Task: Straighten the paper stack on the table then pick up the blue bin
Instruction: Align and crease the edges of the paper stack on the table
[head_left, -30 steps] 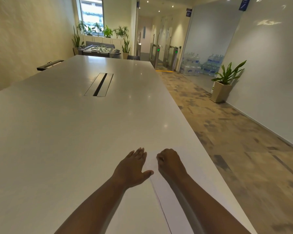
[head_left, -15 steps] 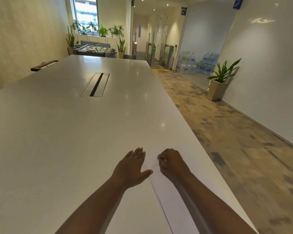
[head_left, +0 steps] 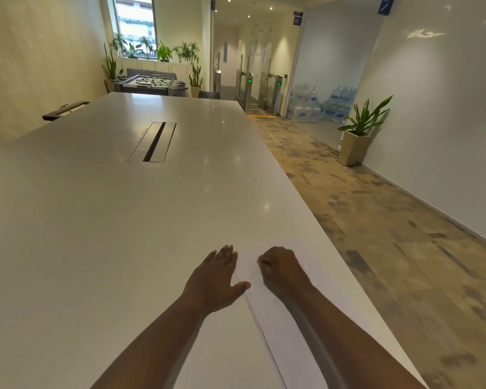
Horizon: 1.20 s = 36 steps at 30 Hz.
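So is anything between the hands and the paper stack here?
No. The left hand lies flat at the paper stack's left edge, and the right hand, curled, sits on top of it. The blue bin is not in view.

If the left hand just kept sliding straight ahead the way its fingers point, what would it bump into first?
Probably nothing soon. The left hand lies flat beside the paper stack, fingers pointing up the table. Ahead is bare tabletop; the cable slot sits left of that line, though depth is hard to judge.
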Each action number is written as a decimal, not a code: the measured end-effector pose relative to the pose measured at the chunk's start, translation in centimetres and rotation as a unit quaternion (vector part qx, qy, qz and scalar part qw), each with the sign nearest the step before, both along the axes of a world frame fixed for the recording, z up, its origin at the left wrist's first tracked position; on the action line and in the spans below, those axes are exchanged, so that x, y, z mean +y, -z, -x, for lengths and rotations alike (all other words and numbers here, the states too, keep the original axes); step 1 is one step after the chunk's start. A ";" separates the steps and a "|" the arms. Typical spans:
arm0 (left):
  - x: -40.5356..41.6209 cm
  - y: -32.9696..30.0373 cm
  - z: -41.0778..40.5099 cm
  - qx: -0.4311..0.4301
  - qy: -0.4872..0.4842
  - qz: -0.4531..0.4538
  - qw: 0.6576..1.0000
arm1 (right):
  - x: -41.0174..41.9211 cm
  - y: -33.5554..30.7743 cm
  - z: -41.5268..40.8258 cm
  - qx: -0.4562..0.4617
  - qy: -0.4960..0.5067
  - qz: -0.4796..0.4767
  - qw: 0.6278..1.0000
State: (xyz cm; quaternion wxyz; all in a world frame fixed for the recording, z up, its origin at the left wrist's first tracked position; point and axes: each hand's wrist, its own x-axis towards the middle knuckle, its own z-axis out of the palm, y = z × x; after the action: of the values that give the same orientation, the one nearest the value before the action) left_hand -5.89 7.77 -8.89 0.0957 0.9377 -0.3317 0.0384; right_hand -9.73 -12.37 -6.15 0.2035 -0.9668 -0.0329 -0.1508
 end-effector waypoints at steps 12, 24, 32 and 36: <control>0.0 0.2 -0.2 -0.009 0.002 0.012 1.000 | -2.9 -0.1 -0.1 -0.001 0.040 0.029 0.999; -0.1 0.2 -0.2 -0.012 -0.001 0.001 1.000 | -5.4 0.7 -0.5 -0.009 0.066 0.041 0.997; -0.1 0.1 -0.1 -0.012 -0.003 0.012 1.000 | -3.5 0.8 -0.7 0.000 0.030 0.064 0.997; -0.2 0.0 -0.1 -0.015 0.000 0.014 1.000 | -5.6 -0.1 -0.9 -0.004 0.137 0.051 0.989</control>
State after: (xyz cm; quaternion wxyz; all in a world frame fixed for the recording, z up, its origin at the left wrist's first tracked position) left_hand -5.84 7.62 -8.87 0.1043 0.9356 -0.3325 0.0567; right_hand -8.78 -17.96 -6.09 0.1311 -0.9708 0.0910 -0.1792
